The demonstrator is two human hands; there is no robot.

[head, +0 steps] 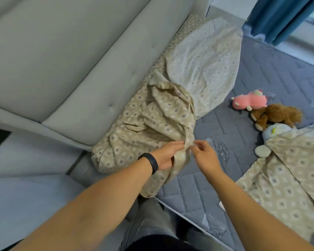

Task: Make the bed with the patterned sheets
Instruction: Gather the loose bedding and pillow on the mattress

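Grey headboard (62,60) on the left, bare blue quilted mattress (234,142) beside it. Beige patterned sheet (143,127) bunched at mattress corner nr headboard. Left hand (168,154) & right hand (204,153) both pinch its edge. Plush toys (265,111) well apart.

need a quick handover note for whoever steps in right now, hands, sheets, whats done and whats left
Left hand grips the bunched beige patterned sheet by a fold; right hand pinches the same edge.
The sheet is heaped at the headboard corner; a second patterned piece lies at the right, and a pale pillow beyond.
Blue quilted mattress is mostly bare, with plush toys on it.
Left: spread and tuck the sheet, clear the toys.
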